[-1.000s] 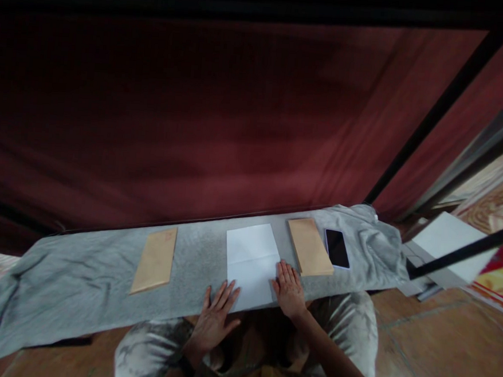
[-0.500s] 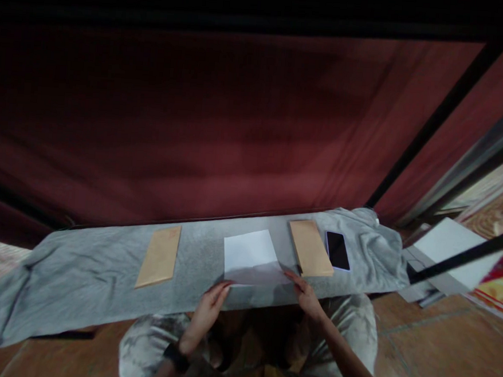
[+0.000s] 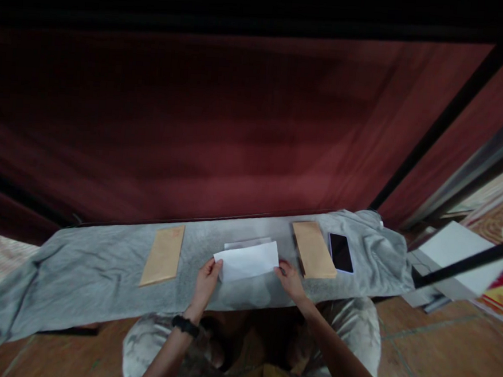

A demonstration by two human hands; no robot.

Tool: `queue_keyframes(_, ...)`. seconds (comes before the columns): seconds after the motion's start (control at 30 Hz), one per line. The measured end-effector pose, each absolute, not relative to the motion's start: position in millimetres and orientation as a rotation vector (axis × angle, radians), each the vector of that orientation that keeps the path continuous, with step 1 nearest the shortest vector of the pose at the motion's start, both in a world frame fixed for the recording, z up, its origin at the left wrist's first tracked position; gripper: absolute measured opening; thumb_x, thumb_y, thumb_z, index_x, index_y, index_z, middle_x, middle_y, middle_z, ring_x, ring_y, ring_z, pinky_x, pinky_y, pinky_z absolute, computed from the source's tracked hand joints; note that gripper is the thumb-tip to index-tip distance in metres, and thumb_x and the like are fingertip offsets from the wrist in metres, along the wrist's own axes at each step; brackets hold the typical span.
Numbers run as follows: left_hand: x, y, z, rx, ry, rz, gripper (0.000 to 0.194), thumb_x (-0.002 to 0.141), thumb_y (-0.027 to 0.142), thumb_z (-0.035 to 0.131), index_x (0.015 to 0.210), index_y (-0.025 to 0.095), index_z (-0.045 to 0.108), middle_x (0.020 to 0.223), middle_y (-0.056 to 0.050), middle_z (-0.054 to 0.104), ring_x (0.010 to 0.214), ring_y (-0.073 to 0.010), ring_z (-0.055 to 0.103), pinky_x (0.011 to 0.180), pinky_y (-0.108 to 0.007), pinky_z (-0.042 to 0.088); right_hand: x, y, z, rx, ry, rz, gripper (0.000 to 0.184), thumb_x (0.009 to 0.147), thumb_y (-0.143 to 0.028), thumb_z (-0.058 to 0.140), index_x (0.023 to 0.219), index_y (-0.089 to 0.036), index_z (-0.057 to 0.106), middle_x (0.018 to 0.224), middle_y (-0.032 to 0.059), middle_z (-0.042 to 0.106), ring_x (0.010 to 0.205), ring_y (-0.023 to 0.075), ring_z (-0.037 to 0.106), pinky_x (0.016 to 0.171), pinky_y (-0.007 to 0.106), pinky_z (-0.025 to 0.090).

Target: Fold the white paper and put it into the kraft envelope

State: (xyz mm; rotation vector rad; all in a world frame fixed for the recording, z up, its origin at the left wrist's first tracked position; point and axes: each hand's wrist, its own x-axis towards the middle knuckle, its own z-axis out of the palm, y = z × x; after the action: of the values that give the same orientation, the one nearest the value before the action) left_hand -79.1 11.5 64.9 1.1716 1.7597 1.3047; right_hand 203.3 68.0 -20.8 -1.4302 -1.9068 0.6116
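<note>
Dark red panelling fills the whole backdrop, crossed by black bars, and below it runs a long, narrow surface draped in rumpled grey cloth. Centre stage, on the near half of that cloth, we have the white sheet, lying crosswise between two bare hands, a paler strip of paper peeping out just beyond its far edge. Left hand has the sheet's left end, thumb and fingers drawn narrow in a pinch, the paper's corner poking out past the fingertips. Over on the other end, right hand matches it, fingers curled in close and gripping the lower right corner, with most of the sheet stretching away between the two grips. Now to the envelopes! Out to the left, well apart from the left hand, one brown envelope lies flat and slightly slanted, faint reddish marks near its top; whatever it may hold is hidden from view. Near the right hand, further right than the sheet, sits a brown envelope stack, layered edges showing along its left side, contents likewise hidden. Just beside that stack rests the phone, dark screen up, pale purple rim. Down at the left wrist, a black band, and below everything, reddish-brown floor tiles.
</note>
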Motion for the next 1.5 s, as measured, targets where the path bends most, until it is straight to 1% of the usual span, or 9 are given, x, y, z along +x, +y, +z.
queue_keyframes(0.1,-77,24,57,1.097,1.8,1.367,0.048,0.08,0.06,0.058,0.105,0.02,0.067,0.084,-0.001,0.072,0.078,-0.0199,0.067,0.073,-0.032,0.054,198,65,-18,-1.554,-1.918,0.517,0.022,0.094,-0.028,0.051,0.089,-0.023,0.072,0.096,0.0083,0.073,0.095,0.024,0.068,0.089,0.036,0.051)
queue_keyframes(0.23,-72,30,36,1.072,1.874,1.277,0.06,0.08,0.048,0.065,0.128,0.014,0.056,0.076,-0.002,0.07,0.069,-0.0197,0.066,0.066,-0.032,0.054,193,59,-15,-1.741,-1.982,0.31,0.024,0.097,-0.031,0.05,0.093,-0.022,0.072,0.105,0.0115,0.071,0.102,0.0274,0.064,0.087,0.038,0.047)
queue_keyframes(0.47,-70,21,3,1.356,2.08,1.068,0.053,0.081,0.021,0.056,0.133,0.017,0.054,0.092,-0.004,0.07,0.081,-0.0197,0.068,0.081,-0.036,0.055,189,56,-7,-1.827,-2.093,0.071,0.027,0.099,-0.032,0.047,0.096,-0.021,0.071,0.105,0.0149,0.067,0.101,0.0316,0.059,0.087,0.044,0.042)
queue_keyframes(0.63,-57,15,0,1.778,2.302,0.895,0.05,0.09,0.024,0.046,0.14,0.016,0.051,0.131,-0.015,0.061,0.118,-0.0271,0.06,0.102,-0.043,0.048,185,54,-7,-1.864,-2.095,0.105,0.026,0.098,-0.03,0.047,0.104,-0.018,0.069,0.11,0.017,0.065,0.104,0.0333,0.057,0.091,0.045,0.039)
queue_keyframes(0.77,-36,12,-7,2.184,2.213,0.689,0.053,0.094,0.024,0.041,0.147,0.024,0.045,0.154,-0.011,0.046,0.143,-0.0283,0.039,0.115,-0.051,0.034,185,54,-14,-1.862,-2.064,0.094,0.028,0.097,-0.029,0.046,0.11,-0.015,0.067,0.112,0.0199,0.065,0.107,0.0357,0.057,0.094,0.049,0.039)
queue_keyframes(0.9,-26,10,-18,2.246,2.208,0.52,0.051,0.097,0.027,0.038,0.147,0.022,0.046,0.155,-0.011,0.043,0.147,-0.0282,0.034,0.117,-0.053,0.031,178,57,-15,-1.706,-2.046,0.006,0.036,0.098,-0.027,0.042,0.125,-0.013,0.06,0.133,0.021,0.059,0.122,0.0355,0.052,0.102,0.051,0.038)
queue_keyframes(1.03,-27,11,-22,2.252,2.217,0.455,0.052,0.099,0.033,0.037,0.148,0.019,0.045,0.156,-0.014,0.041,0.146,-0.0294,0.034,0.116,-0.053,0.032,148,61,-14,-1.442,-2.222,0.074,0.044,0.101,-0.027,0.039,0.141,-0.013,0.052,0.153,0.0142,0.045,0.14,0.0274,0.04,0.113,0.044,0.033)
queue_keyframes(1.23,-29,10,-21,2.287,2.22,0.449,0.052,0.099,0.031,0.034,0.149,0.021,0.042,0.156,-0.011,0.041,0.147,-0.0273,0.033,0.117,-0.052,0.032,119,70,-26,-1.369,-2.292,0.108,0.044,0.103,-0.034,0.04,0.143,-0.02,0.051,0.152,0.0102,0.047,0.141,0.0257,0.042,0.115,0.047,0.032)
queue_keyframes(1.5,-14,33,-24,2.199,2.214,0.513,0.054,0.098,0.03,0.035,0.151,0.017,0.04,0.156,-0.013,0.041,0.148,-0.0292,0.031,0.118,-0.056,0.028,140,76,-31,-1.495,-2.232,0.025,0.048,0.101,-0.031,0.043,0.148,-0.019,0.045,0.155,0.0162,0.04,0.141,0.0307,0.041,0.113,0.054,0.031)
